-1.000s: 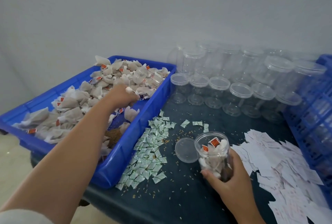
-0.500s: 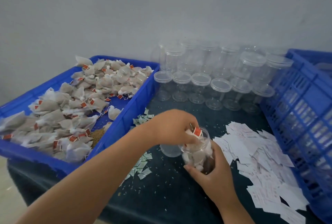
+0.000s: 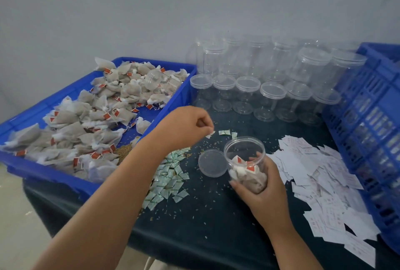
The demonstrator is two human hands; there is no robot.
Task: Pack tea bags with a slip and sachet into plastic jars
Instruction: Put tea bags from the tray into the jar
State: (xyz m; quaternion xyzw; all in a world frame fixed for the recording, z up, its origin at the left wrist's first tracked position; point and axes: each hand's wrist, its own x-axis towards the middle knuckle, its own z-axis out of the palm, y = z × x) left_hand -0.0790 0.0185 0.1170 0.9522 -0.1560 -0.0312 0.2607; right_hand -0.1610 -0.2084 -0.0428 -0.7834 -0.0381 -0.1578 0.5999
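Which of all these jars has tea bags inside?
The jar held in the right hand, beside the loose lid; the rows behind stand empty.

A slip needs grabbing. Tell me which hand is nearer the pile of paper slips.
Right. The right hand, gripping the jar, sits beside the slips; the left hand is farther off, beyond the jar.

Single head-worn wide-angle view, looking forward and down across the worktop (image 3: 216,215) toward its far wall edge, close in.
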